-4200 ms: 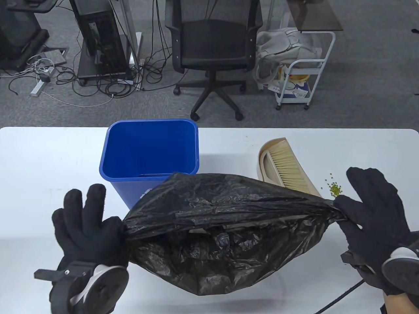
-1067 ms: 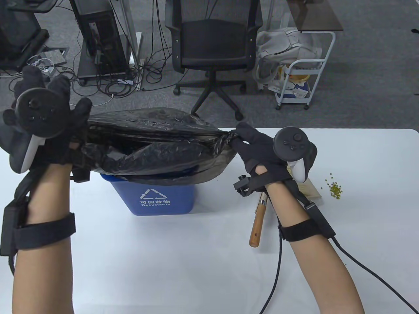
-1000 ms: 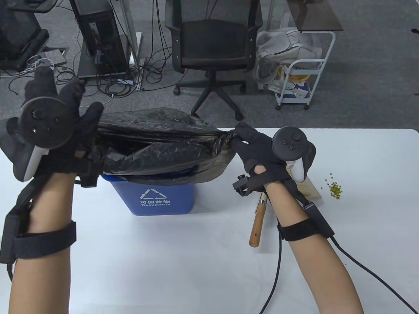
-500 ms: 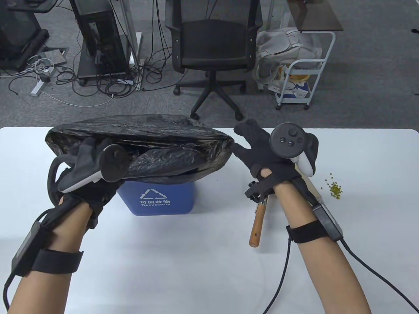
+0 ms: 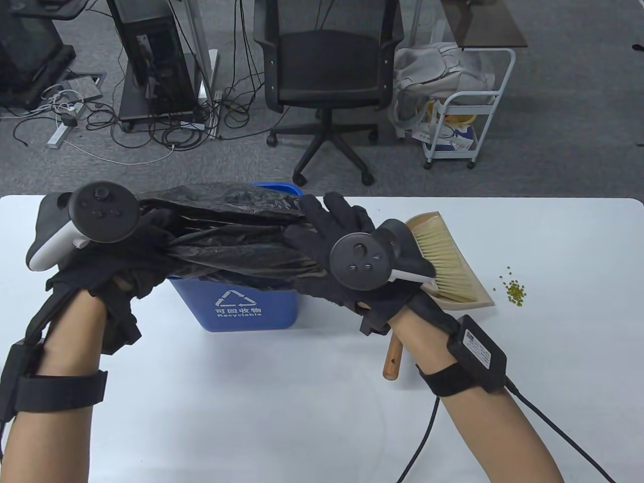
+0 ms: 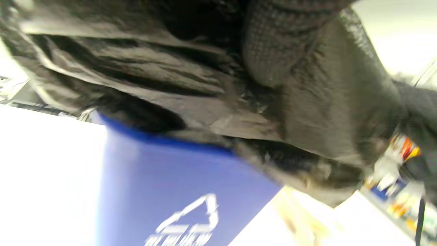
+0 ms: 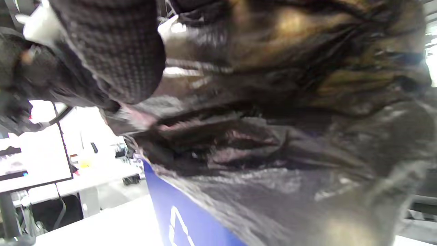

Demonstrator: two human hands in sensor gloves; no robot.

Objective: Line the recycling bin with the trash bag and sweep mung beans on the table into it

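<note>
- The bin (image 5: 236, 307) stands on the table (image 5: 302, 427), blue, with a white recycling sign on its near wall.
- The bag (image 5: 226, 241) is black and crumpled and lies over the top of the bin; only the far right corner of the blue rim shows behind it.
- The left hand (image 5: 108, 271) is at the left end of the bag, and its fingers are curled into the plastic there.
- The right hand (image 5: 342, 246) lies on the right end of the bag with the fingers pointing to the far side; whether it grips the plastic I cannot tell.
- The brush (image 5: 445, 256) lies in the dustpan (image 5: 483, 299), just to the right of the right hand.
- The beans (image 5: 514, 291) are in a small heap on the table, near the right of the dustpan.
</note>
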